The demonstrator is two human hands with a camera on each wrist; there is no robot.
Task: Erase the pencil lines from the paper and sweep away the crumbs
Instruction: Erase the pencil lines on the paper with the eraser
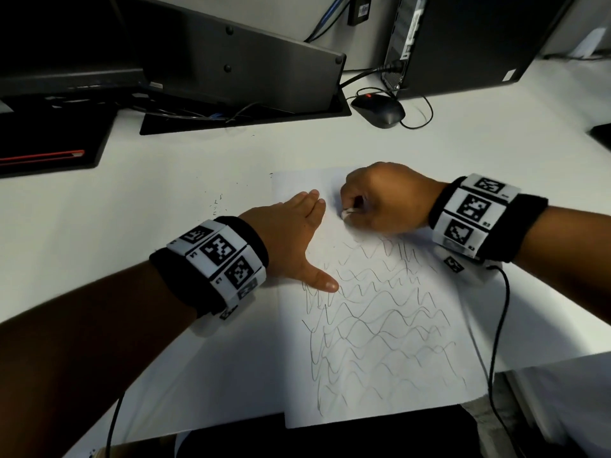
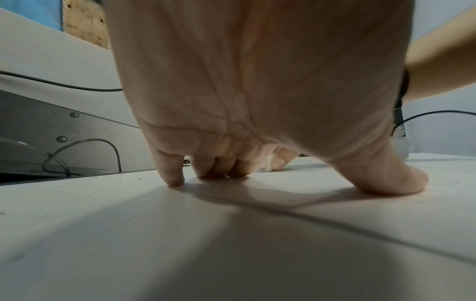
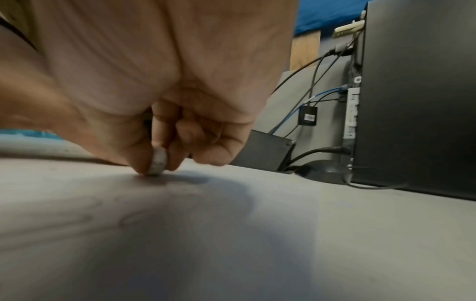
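A white sheet of paper point(image 1: 373, 342) lies on the white desk, covered in wavy pencil lines point(image 1: 380, 319) over its middle and lower part; its top strip looks blank. My right hand point(image 1: 380, 200) pinches a small white eraser point(image 1: 347, 212) point(image 3: 157, 163) and presses its end onto the paper near the top. My left hand point(image 1: 294, 233) lies flat with straight fingers on the paper's left edge, thumb point(image 2: 386, 179) spread onto the lines. Dark crumbs point(image 1: 216, 203) are scattered on the desk left of the sheet.
A monitor base point(image 1: 244, 114) and cables stand behind the paper, with a black mouse point(image 1: 378, 109) and a computer tower point(image 1: 463, 41) at the back right. A black pad with a red pen point(image 1: 43, 157) sits far left. The desk's front edge runs just below the sheet.
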